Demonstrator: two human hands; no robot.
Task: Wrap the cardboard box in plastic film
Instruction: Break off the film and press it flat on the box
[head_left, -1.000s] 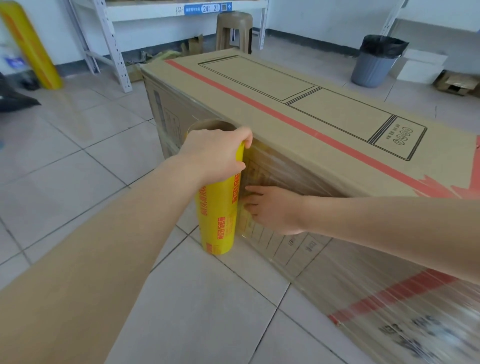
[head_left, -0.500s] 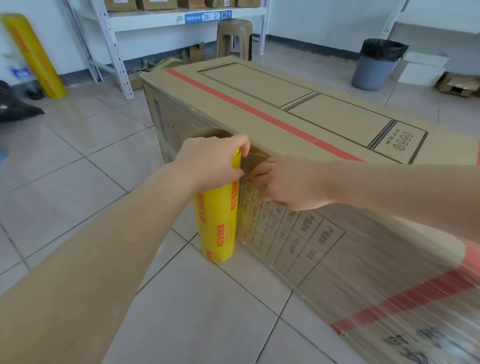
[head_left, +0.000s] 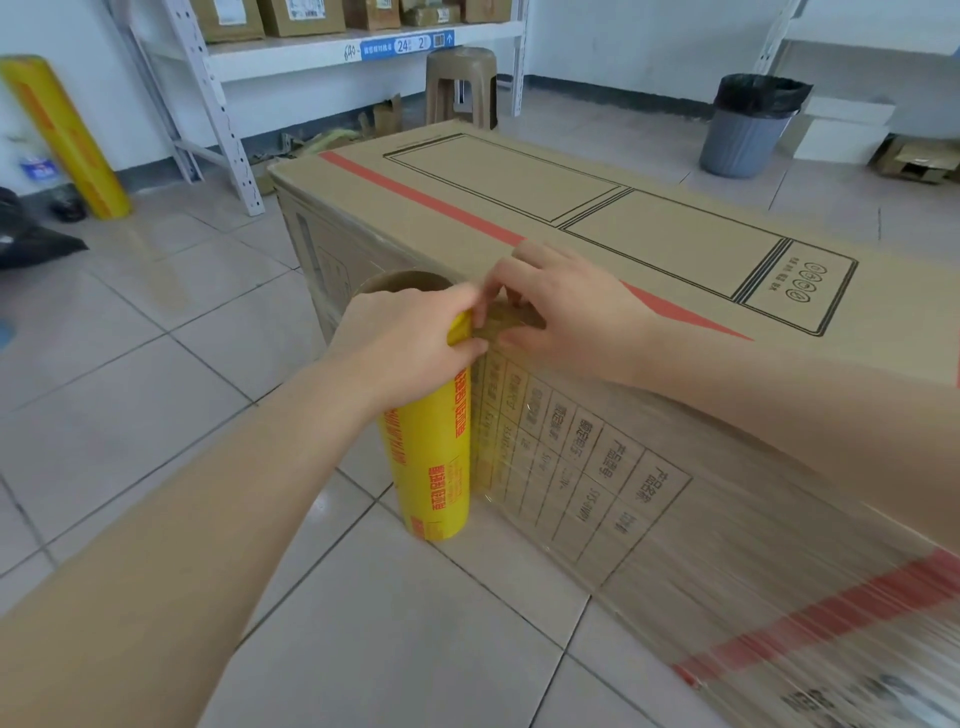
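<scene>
A long cardboard box (head_left: 597, 218) with a red stripe lies on the tiled floor, its near side covered in clear plastic film (head_left: 649, 493). A yellow film roll (head_left: 431, 467) stands upright on the floor against the box's near side. My left hand (head_left: 410, 343) grips the roll's top end. My right hand (head_left: 561, 306) rests at the box's upper edge right beside the roll, its fingertips pinching the film's top edge there.
A white metal shelf rack (head_left: 218, 104) with parcels stands behind the box, with a brown stool (head_left: 462, 83) beside it. A second yellow roll (head_left: 62, 135) leans at the far left. A grey bin (head_left: 748, 130) stands at the back right. Open floor tiles lie to my left.
My right hand has risen from low on the box's side to its upper edge beside the roll. My left hand has stayed on the roll's top.
</scene>
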